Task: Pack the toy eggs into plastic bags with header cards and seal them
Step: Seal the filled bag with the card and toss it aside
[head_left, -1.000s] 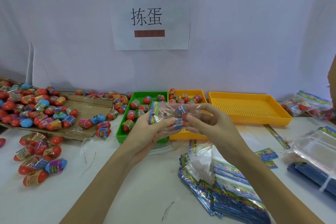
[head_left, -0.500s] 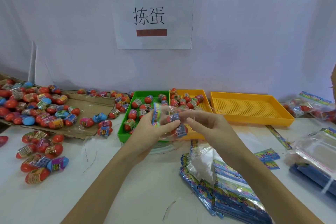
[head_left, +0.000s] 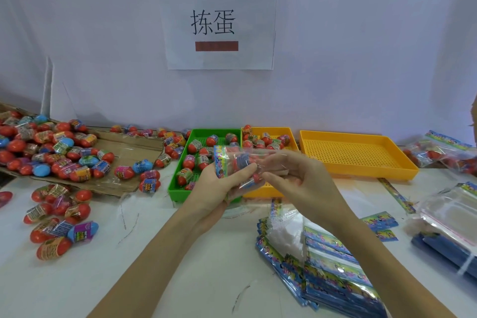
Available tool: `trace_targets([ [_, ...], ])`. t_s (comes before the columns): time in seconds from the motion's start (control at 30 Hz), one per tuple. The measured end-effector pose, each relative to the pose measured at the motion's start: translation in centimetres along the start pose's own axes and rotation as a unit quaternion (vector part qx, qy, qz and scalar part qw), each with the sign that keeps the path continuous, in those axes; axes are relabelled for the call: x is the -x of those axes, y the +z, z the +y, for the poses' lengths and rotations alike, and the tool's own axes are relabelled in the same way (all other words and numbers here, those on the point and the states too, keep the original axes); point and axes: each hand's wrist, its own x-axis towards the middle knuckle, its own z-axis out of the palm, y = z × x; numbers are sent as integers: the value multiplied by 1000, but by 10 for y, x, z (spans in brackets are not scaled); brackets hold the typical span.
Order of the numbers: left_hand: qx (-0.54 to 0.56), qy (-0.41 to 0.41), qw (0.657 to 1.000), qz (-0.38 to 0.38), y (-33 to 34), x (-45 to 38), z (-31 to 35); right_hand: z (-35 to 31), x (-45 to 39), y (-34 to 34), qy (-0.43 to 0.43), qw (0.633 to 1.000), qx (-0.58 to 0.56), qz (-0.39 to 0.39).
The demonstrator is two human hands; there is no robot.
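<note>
Lowered slightly since before, left hand (head_left: 216, 188) cupping and gripping filled bag (head_left: 238, 162), right hand (head_left: 296, 178) pinching its 3 o'clock end; three trays (head_left: 358, 155) at 12 o'clock.

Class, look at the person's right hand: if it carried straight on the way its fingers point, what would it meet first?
The right hand points leftward, so it would first meet the plastic bag of toy eggs held in the left hand. Its fingertips look as if they already touch the bag, though depth is hard to judge.
</note>
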Motion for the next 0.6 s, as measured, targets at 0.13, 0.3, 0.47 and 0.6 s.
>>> trace_targets([
  [0.13,-119,40,990,59,1,1,7,1,-2,-8,-26,999,13,19],
  [0.3,-258,113,959,43,-13,5,23,2,0,-13,-103,978,182,15],
  [0.47,-311,84,946,-27,-3,6,11,5,2,-5,-194,941,277,-15],
  [0.6,-296,118,947,32,-4,3,8,6,2,-8,-208,934,288,32],
])
